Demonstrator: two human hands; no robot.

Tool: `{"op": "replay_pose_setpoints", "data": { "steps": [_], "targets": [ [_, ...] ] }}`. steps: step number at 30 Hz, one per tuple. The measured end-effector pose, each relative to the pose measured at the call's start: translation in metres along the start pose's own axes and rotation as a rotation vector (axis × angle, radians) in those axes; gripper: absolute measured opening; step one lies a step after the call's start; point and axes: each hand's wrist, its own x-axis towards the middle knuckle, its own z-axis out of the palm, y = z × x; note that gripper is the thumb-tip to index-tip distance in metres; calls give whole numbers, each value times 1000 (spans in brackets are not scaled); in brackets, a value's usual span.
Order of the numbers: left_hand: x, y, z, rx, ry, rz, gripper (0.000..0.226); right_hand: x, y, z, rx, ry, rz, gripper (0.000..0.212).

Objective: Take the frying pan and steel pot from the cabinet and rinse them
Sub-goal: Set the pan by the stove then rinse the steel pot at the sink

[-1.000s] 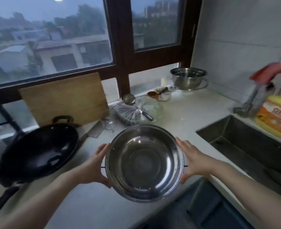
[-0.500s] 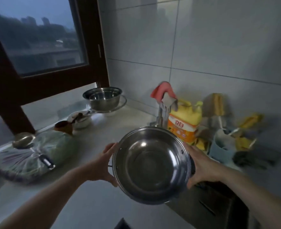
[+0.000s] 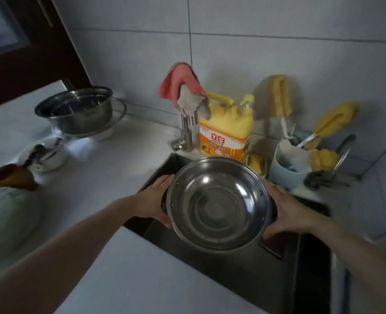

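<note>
Both hands hold the steel pot (image 3: 218, 203) above the dark rectangular sink (image 3: 244, 266), its open mouth tilted toward the camera. The left hand (image 3: 154, 201) has its fingers (image 3: 164, 179) wrapped around the pot's left side, and the right hand (image 3: 287, 210) has its fingers curled around the right side. The pot is round, polished and shiny inside, with small rivets below its thin rim. The basin below it lies open, matte and straight-walled, cut into the pale smooth tabletop (image 3: 119, 268). At the sink's far edge stands a metal faucet (image 3: 187, 132) draped with a pink cloth (image 3: 180, 83), just beside a yellow detergent jug (image 3: 227, 130). Near the tabletop's far left corner sits another steel pot (image 3: 78, 109).
</note>
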Motion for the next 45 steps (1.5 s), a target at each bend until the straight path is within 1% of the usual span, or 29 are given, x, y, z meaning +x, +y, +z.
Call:
{"op": "replay_pose_setpoints", "data": {
  "steps": [4, 6, 12, 14, 18, 21, 24, 28, 31, 35, 38, 40, 41, 42, 44, 45],
  "targets": [
    [33, -19, 21, 12, -66, 6, 143, 7, 27, 37, 20, -42, 175, 164],
    [48, -29, 34, 19, -103, 6, 143, 11, 36, 59, 27, -67, 221, 166],
    [90, -58, 73, 17, -148, 45, 137, 29, 59, 115, 74, -73, 276, 157],
    [104, -70, 84, 18, -156, 34, 139, 39, 70, 134, 78, -69, 283, 156],
    [127, -89, 101, 43, -168, -3, 144, 57, 89, 165, 97, -70, 317, 164],
    [138, -98, 110, 64, -179, -9, 144, 64, 94, 178, 121, -91, 329, 165],
    [148, -114, 120, 61, -171, 2, 151, 67, 99, 191, 127, -106, 340, 167],
    [156, -133, 132, 82, -165, 55, 148, 72, 103, 204, 156, -113, 325, 165],
    [159, -144, 135, 102, -157, 42, 148, 77, 102, 205, 156, -124, 312, 165],
    [161, -147, 136, 140, -195, 9, 153, 77, 101, 204, 146, -143, 316, 167],
    [162, -142, 131, 155, -225, -20, 147, 78, 101, 202, 134, -149, 320, 165],
    [163, -128, 124, 139, -167, 8, 135, 78, 101, 200, 139, -153, 324, 165],
    [163, -117, 118, 82, -81, 12, 128, 78, 100, 200, 139, -158, 325, 164],
    [163, -104, 110, -11, 45, -11, 118, 78, 99, 199, 138, -163, 322, 164],
    [162, -75, 89, -197, 392, -54, 94, 79, 98, 199, 148, -169, 323, 164],
    [164, -62, 76, -272, 559, -58, 86, 78, 97, 198, 153, -172, 325, 164]
  ]
}}
